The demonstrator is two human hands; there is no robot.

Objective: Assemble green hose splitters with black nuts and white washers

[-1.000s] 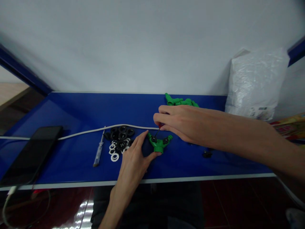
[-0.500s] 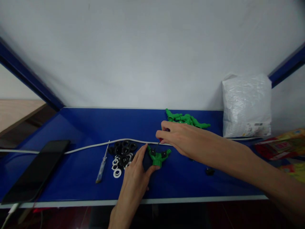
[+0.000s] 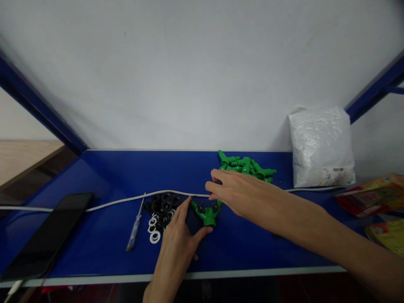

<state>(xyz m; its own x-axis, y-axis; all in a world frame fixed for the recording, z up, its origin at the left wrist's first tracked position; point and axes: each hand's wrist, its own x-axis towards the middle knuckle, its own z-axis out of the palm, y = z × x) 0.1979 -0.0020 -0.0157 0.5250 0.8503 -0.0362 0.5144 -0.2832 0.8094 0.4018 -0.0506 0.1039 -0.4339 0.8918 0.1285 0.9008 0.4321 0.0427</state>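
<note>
On the blue tabletop lies a green Y-shaped hose splitter [image 3: 208, 218] with two dark round knobs on its arms. My left hand [image 3: 179, 240] steadies it between fingers at its left arm and the thumb at its base. Closed above its right arm, my right hand [image 3: 230, 185] grips what looks like a screwdriver with a red handle [image 3: 212, 195], mostly hidden by the fingers. Its thin shaft points down at the left knob; the tip's contact is too small to tell. Black rings [image 3: 166, 201] and white ring washers [image 3: 155, 237] are heaped left of my left hand.
Several green splitters [image 3: 248, 165] are piled behind my right hand. A clear-handled screwdriver [image 3: 134, 231] lies left of the rings. A white cable [image 3: 123, 199] crosses the table, passing a black tablet-like slab [image 3: 47, 235]. A white plastic package [image 3: 322, 147] and colourful packets [image 3: 372, 195] stand right.
The view has shifted slightly, so the table sits lower. The splitter has turned a little in my left hand. My right forearm now mostly covers a small black piece on the table.
</note>
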